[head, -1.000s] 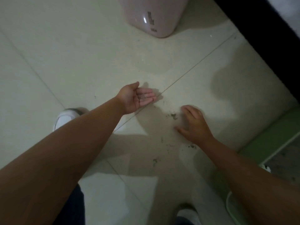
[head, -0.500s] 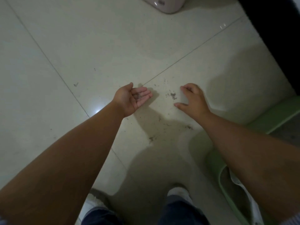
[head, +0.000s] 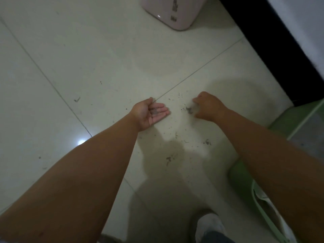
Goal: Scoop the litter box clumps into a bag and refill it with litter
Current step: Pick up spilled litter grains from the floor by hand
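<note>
left hand point(head: 150, 112) cupped open holding loose grey litter crumbs point(head: 155, 111); right hand point(head: 206, 106) fingers curled pinching light, crumbly floor bits point(head: 188, 109).

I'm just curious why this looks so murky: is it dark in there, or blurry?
Head view: dim room light; a bright glare spot on the tile floor; soft arm shadows; the right hand is motion-blurred, the left hand sharper.

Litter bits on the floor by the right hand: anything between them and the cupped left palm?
Nothing visible. The bits lie on bare tile just beside the right hand, and only open floor separates them from the left hand, palm up and already holding some litter.
</note>
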Demonstrator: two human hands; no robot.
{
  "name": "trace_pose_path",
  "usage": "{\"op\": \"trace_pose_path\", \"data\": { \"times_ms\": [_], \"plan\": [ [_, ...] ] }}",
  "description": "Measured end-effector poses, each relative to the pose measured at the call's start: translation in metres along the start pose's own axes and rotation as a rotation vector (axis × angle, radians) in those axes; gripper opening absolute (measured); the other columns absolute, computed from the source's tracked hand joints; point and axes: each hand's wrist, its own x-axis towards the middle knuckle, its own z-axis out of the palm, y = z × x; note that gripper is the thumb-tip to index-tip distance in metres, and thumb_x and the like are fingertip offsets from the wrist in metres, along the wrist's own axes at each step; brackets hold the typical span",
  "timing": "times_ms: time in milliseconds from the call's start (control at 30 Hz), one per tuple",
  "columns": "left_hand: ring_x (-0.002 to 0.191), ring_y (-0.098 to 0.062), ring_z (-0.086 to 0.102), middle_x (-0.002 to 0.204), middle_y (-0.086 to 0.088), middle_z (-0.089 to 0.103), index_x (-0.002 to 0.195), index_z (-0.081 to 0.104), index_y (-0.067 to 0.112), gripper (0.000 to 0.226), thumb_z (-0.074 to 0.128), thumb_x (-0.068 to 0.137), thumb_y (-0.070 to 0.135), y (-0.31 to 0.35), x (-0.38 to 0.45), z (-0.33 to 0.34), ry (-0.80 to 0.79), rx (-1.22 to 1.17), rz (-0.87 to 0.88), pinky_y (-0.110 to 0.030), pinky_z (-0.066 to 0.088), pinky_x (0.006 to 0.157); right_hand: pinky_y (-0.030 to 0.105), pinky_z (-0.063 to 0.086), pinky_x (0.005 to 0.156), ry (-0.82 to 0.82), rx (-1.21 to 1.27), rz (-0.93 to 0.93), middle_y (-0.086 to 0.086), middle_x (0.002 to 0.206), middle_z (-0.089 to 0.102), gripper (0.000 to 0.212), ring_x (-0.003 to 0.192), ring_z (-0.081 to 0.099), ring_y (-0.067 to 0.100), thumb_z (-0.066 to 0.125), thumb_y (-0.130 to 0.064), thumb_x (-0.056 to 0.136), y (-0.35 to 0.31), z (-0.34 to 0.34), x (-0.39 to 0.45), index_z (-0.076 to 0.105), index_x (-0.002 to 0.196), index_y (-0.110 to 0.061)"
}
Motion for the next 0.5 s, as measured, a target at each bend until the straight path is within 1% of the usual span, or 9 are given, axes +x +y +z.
{"op": "trace_pose_path", "data": {
  "times_ms": [33, 67, 100, 133, 200, 300, 367, 433, 500],
  "plan": [
    [0.125, -0.039, 0.046, 0.131, -0.028, 0.049, 0.112, 0.051, -0.016, 0.050, 0.026, 0.103, 0.026, 0.000, -0.002, 0.000, -0.005, -0.009, -0.002, -0.035, 0.043, 0.098, 0.033, 0.036, 0.100, 0.013, -0.011, -0.016, 0.016, 0.133, 0.042, 0.047, 0.123, 0.042, 0.030, 0.056, -0.017, 0.088, -0.006, 0.000, 0.002, 0.045, 0.132, -0.004],
    [0.126, -0.040, 0.045, 0.135, -0.029, 0.045, 0.117, 0.049, -0.016, 0.051, 0.025, 0.103, 0.026, 0.000, -0.002, 0.001, -0.009, -0.021, 0.000, -0.036, 0.037, 0.104, 0.033, 0.036, 0.100, 0.038, -0.005, -0.045, 0.017, 0.132, 0.044, 0.045, 0.123, 0.043, 0.030, 0.054, -0.016, 0.088, -0.011, 0.002, 0.004, 0.047, 0.131, -0.004],
    [0.127, -0.040, 0.044, 0.135, -0.030, 0.044, 0.112, 0.051, -0.016, 0.050, 0.025, 0.103, 0.026, 0.000, -0.002, 0.000, -0.012, -0.029, 0.006, -0.037, 0.034, 0.107, 0.033, 0.036, 0.099, 0.073, 0.003, -0.088, 0.017, 0.131, 0.046, 0.042, 0.121, 0.044, 0.031, 0.053, -0.014, 0.088, -0.017, 0.005, 0.006, 0.050, 0.129, -0.004],
    [0.126, -0.041, 0.044, 0.134, -0.031, 0.045, 0.100, 0.053, -0.015, 0.049, 0.025, 0.103, 0.025, -0.001, -0.001, 0.000, -0.012, -0.030, 0.014, -0.037, 0.034, 0.108, 0.033, 0.036, 0.097, 0.109, 0.013, -0.127, 0.017, 0.130, 0.048, 0.040, 0.120, 0.045, 0.031, 0.052, -0.012, 0.088, -0.021, 0.010, 0.007, 0.052, 0.127, -0.003],
    [0.126, -0.041, 0.045, 0.124, -0.032, 0.052, 0.083, 0.051, -0.010, 0.049, 0.025, 0.103, 0.026, -0.002, 0.002, -0.001, -0.014, -0.030, 0.029, -0.037, 0.035, 0.106, 0.032, 0.037, 0.094, 0.183, 0.034, -0.186, 0.019, 0.125, 0.053, 0.035, 0.116, 0.047, 0.032, 0.053, -0.008, 0.087, -0.022, 0.021, 0.006, 0.058, 0.121, 0.002],
    [0.126, -0.041, 0.045, 0.112, -0.029, 0.056, 0.081, 0.051, -0.009, 0.048, 0.025, 0.103, 0.026, -0.003, 0.004, -0.004, -0.021, -0.001, 0.018, -0.038, 0.037, 0.103, 0.037, 0.044, 0.087, 0.226, 0.029, -0.267, 0.025, 0.108, 0.061, 0.026, 0.102, 0.056, 0.039, 0.055, -0.002, 0.084, -0.015, 0.036, -0.007, 0.065, 0.103, 0.012],
    [0.125, -0.041, 0.046, 0.109, -0.029, 0.057, 0.084, 0.052, -0.010, 0.047, 0.026, 0.103, 0.025, -0.002, 0.005, -0.007, -0.035, 0.032, 0.012, -0.038, 0.040, 0.099, 0.042, 0.048, 0.083, 0.213, 0.019, -0.310, 0.029, 0.101, 0.063, 0.024, 0.094, 0.059, 0.043, 0.055, 0.001, 0.080, -0.009, 0.041, -0.013, 0.066, 0.098, 0.014],
    [0.125, -0.041, 0.047, 0.105, -0.029, 0.058, 0.095, 0.053, -0.013, 0.047, 0.027, 0.103, 0.025, 0.000, 0.005, -0.007, -0.044, 0.043, 0.010, -0.038, 0.041, 0.096, 0.042, 0.044, 0.092, 0.208, -0.055, -0.331, 0.027, 0.113, 0.060, 0.027, 0.106, 0.054, 0.041, 0.052, 0.000, 0.086, -0.005, 0.036, -0.015, 0.062, 0.109, 0.012],
    [0.125, -0.041, 0.046, 0.118, -0.032, 0.055, 0.112, 0.050, -0.016, 0.048, 0.027, 0.103, 0.025, 0.001, 0.003, -0.007, -0.049, 0.038, 0.022, -0.038, 0.041, 0.096, 0.038, 0.036, 0.099, 0.177, -0.089, -0.336, 0.023, 0.124, 0.055, 0.031, 0.116, 0.048, 0.036, 0.049, -0.002, 0.090, -0.002, 0.026, -0.011, 0.058, 0.118, 0.008]
  ]
}}
